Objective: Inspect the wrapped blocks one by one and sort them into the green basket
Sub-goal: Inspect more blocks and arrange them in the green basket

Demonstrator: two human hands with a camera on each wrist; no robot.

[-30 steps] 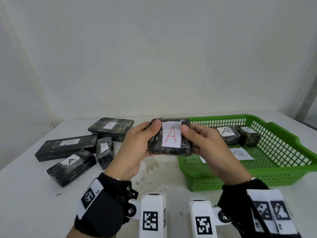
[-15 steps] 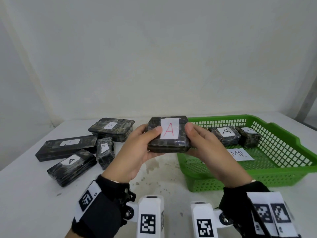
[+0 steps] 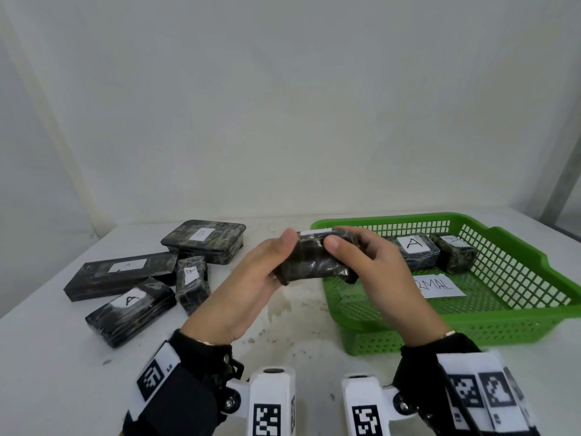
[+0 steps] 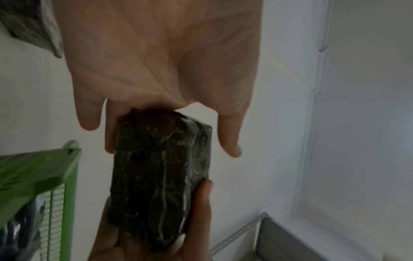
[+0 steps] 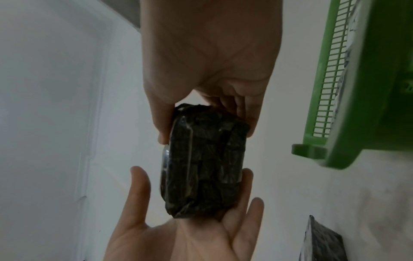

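Note:
I hold a dark wrapped block [image 3: 314, 262] in both hands above the table, just left of the green basket [image 3: 440, 328]. My left hand [image 3: 276, 262] cups its left end, with the thumb at the upper edge and the fingers behind. My right hand [image 3: 361, 256] grips the right end, thumb in front. The block's white label faces up and shows only as a thin strip. The left wrist view shows the block [image 4: 161, 176] end-on between both hands. In the right wrist view the block [image 5: 203, 159] appears the same way. Two wrapped blocks, one marked A [image 3: 415, 250], lie in the basket.
Several wrapped blocks lie on the white table at the left: a flat one marked B [image 3: 204, 240], a long one [image 3: 122, 272], one marked A [image 3: 132, 309] and a small one [image 3: 190, 281]. A paper sign [image 3: 440, 286] lies in the basket. A wall stands behind.
The block has tipped away from me, so its A label went from facing me to facing up. Both hands kept hold of it and sank slightly.

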